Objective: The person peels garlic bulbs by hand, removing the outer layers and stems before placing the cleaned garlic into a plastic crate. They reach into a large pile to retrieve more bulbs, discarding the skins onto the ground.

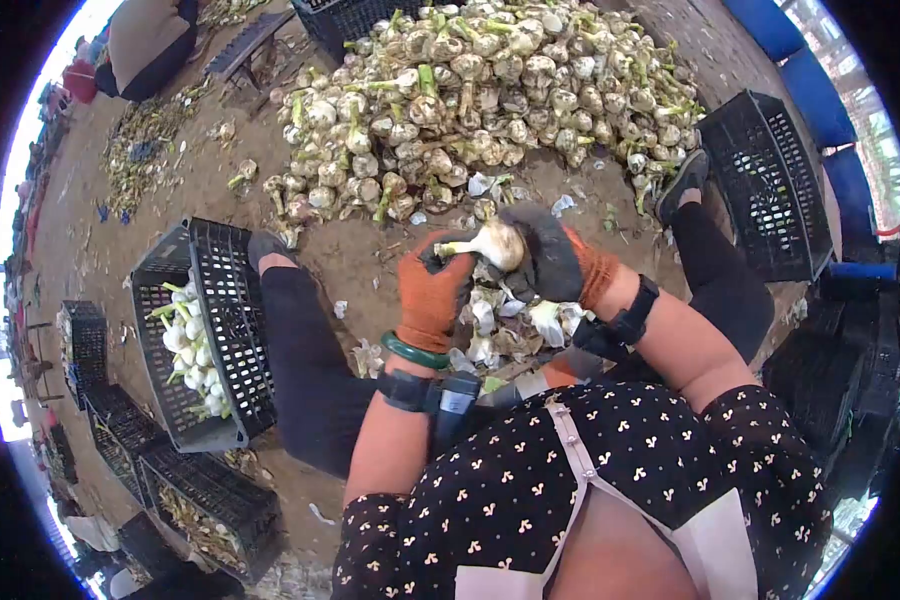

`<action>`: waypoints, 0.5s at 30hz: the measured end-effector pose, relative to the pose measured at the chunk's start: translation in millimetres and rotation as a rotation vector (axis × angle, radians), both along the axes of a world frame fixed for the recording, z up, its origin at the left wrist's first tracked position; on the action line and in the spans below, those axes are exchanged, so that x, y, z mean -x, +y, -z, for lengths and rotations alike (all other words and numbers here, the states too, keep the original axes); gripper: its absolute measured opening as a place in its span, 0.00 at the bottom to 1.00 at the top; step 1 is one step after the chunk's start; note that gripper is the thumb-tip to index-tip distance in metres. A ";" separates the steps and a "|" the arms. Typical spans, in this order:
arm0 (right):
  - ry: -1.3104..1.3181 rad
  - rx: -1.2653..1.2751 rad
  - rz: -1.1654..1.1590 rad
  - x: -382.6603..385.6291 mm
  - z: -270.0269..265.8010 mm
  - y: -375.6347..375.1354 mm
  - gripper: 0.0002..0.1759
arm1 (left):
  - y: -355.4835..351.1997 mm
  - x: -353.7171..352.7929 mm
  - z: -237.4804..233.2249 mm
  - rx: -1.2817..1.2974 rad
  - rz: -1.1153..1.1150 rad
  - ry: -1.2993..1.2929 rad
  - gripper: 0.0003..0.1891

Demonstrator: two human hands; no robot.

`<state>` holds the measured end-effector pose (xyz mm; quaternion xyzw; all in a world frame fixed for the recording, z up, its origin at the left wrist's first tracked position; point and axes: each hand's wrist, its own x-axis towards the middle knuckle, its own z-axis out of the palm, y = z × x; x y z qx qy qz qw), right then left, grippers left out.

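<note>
Between my gloved hands is a whitish garlic bulb (498, 245) with a short pale green stem. My left hand (435, 285), in an orange glove with a dark palm, is closed around the stem end. Against the bulb's right side, my right hand (552, 255) has its dark-gloved fingers curled on it; the fingertips are partly hidden. Loose white garlic skins (490, 325) lie on the ground just below both hands. Beyond them rises a big pile of untrimmed garlic (500, 90), stems and dirt still on the bulbs.
Left of my leg stands a black crate (235, 330) holding cleaner white garlic (185, 345). Another black crate (770, 185) is by my right foot. More crates (210, 500) stand at lower left. A small wooden stool (250, 45) and another person (150, 45) are at upper left.
</note>
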<state>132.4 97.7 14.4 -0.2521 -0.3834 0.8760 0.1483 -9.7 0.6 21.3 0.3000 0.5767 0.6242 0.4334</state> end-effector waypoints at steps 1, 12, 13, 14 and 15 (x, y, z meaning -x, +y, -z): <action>0.002 0.004 0.006 5.7 -2.9 -5.8 0.23 | 2.5 -0.4 11.5 0.004 0.006 0.002 0.11; -0.059 -0.811 0.129 6.4 19.7 3.6 0.14 | -4.3 -11.6 -6.9 0.151 0.006 -0.185 0.05; -0.058 -0.814 0.129 10.4 21.9 1.2 0.14 | -5.4 -12.2 -5.9 0.149 0.006 -0.184 0.05; 0.076 -0.390 0.126 14.3 23.4 -3.9 0.15 | -7.3 -12.4 -3.3 0.066 -0.193 -0.155 0.05; 0.204 0.038 0.120 16.2 23.2 -8.0 0.17 | -9.1 -12.3 0.9 -0.015 -0.391 -0.124 0.04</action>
